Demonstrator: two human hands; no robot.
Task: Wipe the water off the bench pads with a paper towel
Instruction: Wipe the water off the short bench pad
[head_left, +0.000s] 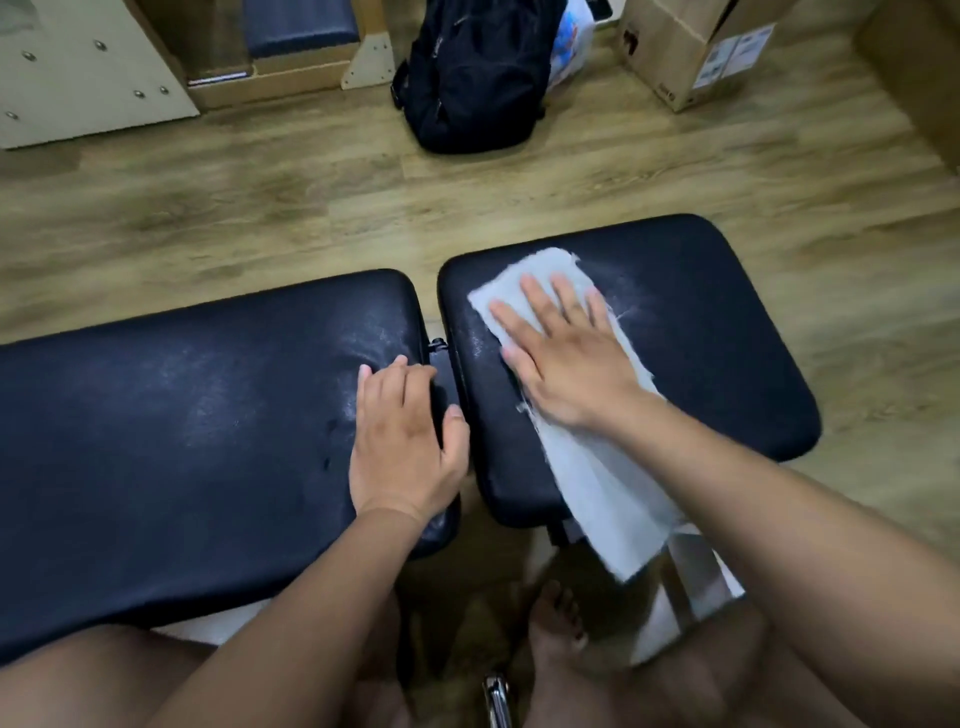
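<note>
Paper towel (582, 457) lies flat along the right bench pad (701, 338), its near end hanging off the front edge. Right hand (561, 353) presses it down, fingers straight and spread, nothing gripped. Left hand (402, 436) rests flat on the left bench pad (182, 441) by the gap, holding nothing. Towel looks thin, limp, likely weak once wet; flat-palm pressure should suit better than pinching. Vinyl appears slick, droplets visible.
</note>
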